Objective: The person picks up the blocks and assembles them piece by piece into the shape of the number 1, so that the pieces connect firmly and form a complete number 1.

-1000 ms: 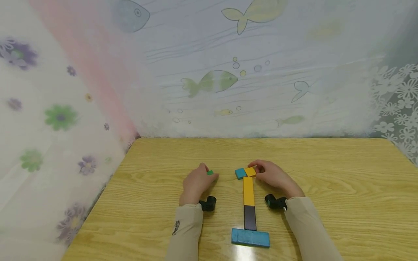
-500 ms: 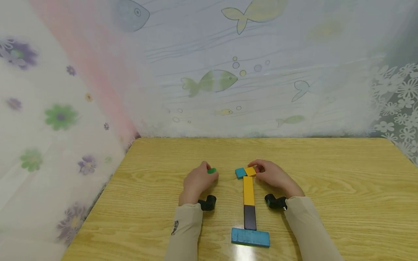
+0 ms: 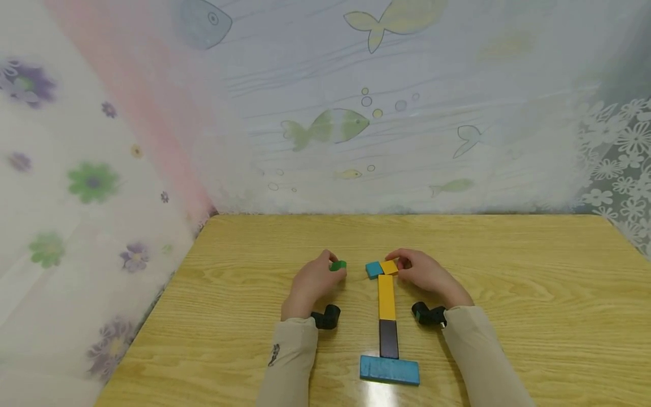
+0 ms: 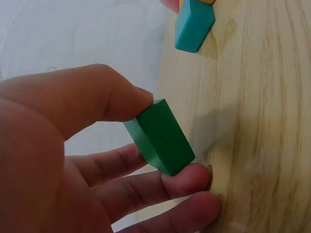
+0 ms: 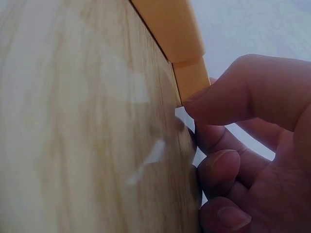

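Observation:
My left hand (image 3: 312, 284) pinches a small green block (image 4: 167, 138) between thumb and fingers, just above the table and left of the other blocks. A small yellow block (image 3: 389, 267) lies on the table, held between the thumb and index finger of my right hand (image 3: 426, 277). Against its left side sits a small blue block (image 3: 373, 269). Below this pair a long yellow block (image 3: 386, 297) runs toward me, its far end at the small yellow block. A dark block (image 3: 389, 339) continues the line, ending at a long blue block (image 3: 389, 370) laid crosswise.
The wood-grain table (image 3: 534, 294) reaches back to a curtain (image 3: 417, 152) printed with fish. At the left, a flowered curtain (image 3: 102, 237) hangs along the table's edge. Black wrist cameras (image 3: 326, 317) sit at both wrists.
My left hand has shifted a little to the right with the green block, closer to the small blue block, and more of the green block shows. The right hand keeps its place.

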`<state>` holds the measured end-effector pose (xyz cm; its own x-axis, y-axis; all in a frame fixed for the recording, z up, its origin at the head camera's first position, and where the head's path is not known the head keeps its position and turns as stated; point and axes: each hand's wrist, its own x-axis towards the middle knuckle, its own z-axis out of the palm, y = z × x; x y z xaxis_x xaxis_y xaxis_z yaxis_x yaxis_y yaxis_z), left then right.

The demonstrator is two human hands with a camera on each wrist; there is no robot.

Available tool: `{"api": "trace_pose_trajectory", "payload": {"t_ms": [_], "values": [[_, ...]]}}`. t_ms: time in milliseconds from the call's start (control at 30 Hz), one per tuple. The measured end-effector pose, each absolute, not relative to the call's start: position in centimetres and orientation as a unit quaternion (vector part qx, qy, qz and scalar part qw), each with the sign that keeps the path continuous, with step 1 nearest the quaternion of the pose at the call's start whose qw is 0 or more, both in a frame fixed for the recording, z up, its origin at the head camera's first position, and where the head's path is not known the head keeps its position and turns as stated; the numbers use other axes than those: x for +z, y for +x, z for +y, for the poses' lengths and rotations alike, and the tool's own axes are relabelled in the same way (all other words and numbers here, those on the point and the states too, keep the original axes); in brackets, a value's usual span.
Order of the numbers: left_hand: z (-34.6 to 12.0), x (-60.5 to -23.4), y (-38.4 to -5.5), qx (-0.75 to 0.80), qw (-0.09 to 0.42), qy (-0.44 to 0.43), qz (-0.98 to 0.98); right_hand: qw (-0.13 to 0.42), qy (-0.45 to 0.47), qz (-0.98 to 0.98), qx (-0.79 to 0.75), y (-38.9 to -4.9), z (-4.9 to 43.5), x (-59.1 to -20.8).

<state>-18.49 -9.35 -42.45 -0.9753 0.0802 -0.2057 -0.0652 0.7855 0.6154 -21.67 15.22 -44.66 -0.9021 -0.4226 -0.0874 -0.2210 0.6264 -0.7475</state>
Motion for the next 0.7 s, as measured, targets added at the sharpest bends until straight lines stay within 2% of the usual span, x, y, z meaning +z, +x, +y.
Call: {"api": "trace_pose_trajectory", "payload": {"t_ms": [700], "values": [[-8.41, -42.71, -18.6, 0.288, 0.098, 0.049, 0.951, 0.128, -0.18, 0.891, -0.397, -21.73, 15.22, -44.7]]}}
